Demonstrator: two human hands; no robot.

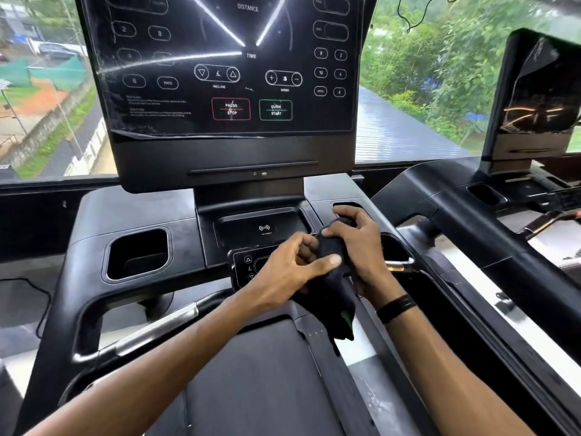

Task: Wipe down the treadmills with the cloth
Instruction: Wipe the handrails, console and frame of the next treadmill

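I stand on a black treadmill [135, 212] facing its big console screen [226, 64]. A dark cloth [334, 287] hangs between my hands over the small control panel [245, 265] below the phone tray [261, 225]. My left hand [289, 265] pinches the cloth from the left, thumb laid across it. From the right, my right hand [355, 243] grips the cloth's upper end, fingers curled over it near the right cup holder [345, 205]. The cloth's lower end dangles above the belt [257, 372].
A left cup holder [136, 254] sits in the console deck. Silver handlebars run at left [157, 328] and right [399, 264]. A second treadmill [534, 99] stands close on the right. Windows lie behind both machines. A cable [37, 297] trails on the floor at left.
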